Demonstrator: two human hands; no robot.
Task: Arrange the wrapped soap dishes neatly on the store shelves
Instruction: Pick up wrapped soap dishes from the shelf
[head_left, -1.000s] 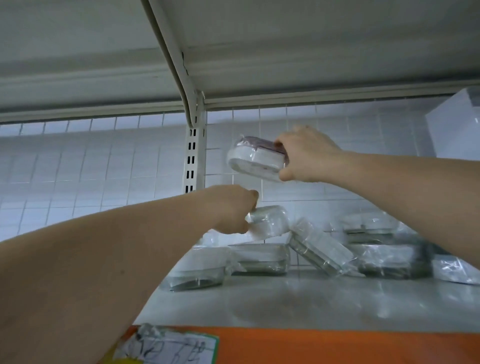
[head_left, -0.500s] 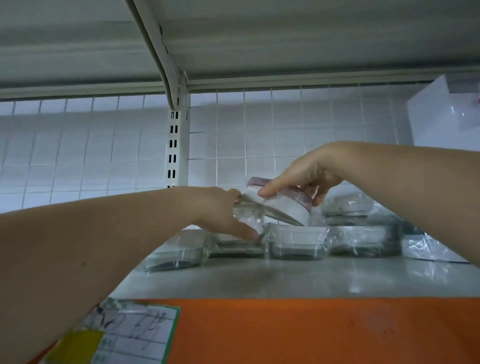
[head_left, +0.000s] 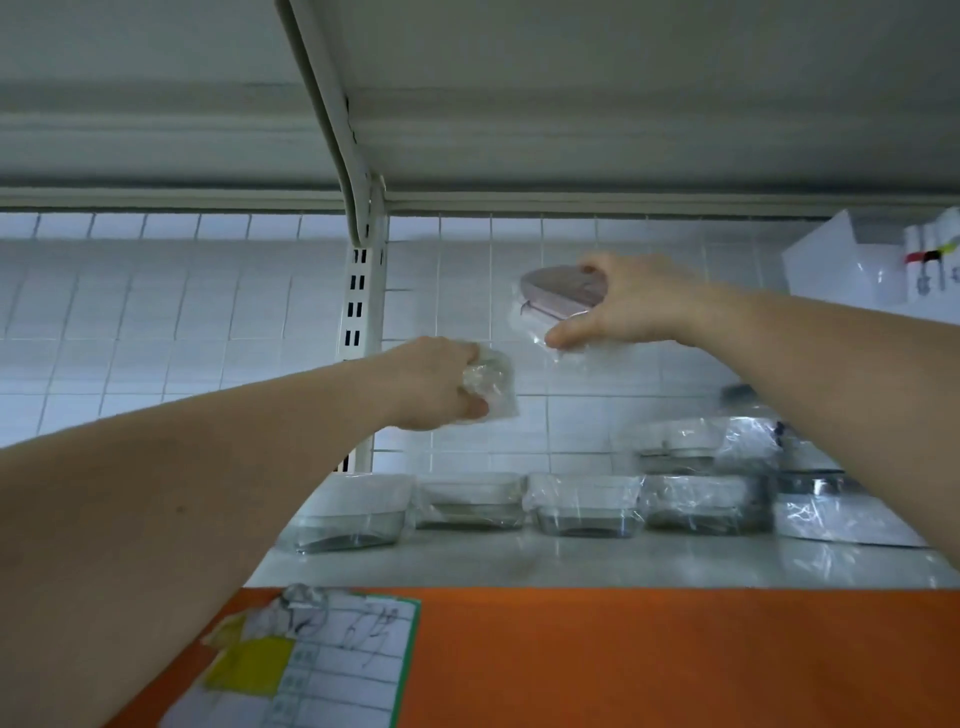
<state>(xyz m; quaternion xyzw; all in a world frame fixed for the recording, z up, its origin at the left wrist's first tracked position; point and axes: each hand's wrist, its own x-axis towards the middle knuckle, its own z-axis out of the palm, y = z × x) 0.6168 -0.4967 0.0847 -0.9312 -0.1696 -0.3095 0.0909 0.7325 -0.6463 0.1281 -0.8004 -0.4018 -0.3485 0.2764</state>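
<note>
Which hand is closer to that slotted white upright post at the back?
Left. The left hand is just right of the post; the right hand is farther right.

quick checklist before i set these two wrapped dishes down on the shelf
1. Right hand grip on the pink-lidded soap dish: ok, thumb under, fingers over.
2. Left hand grip on the clear wrapped dish: ok, though it holds mostly wrap.
3. Both dishes clear of the row below: ok, held above it.
4. Front row of wrapped dishes lined up: not ok, the leftmost dish sits forward and skewed.
5. Free shelf surface in front of the row: ok.
6. Stability of the stacked dishes at right: cannot tell.
</note>
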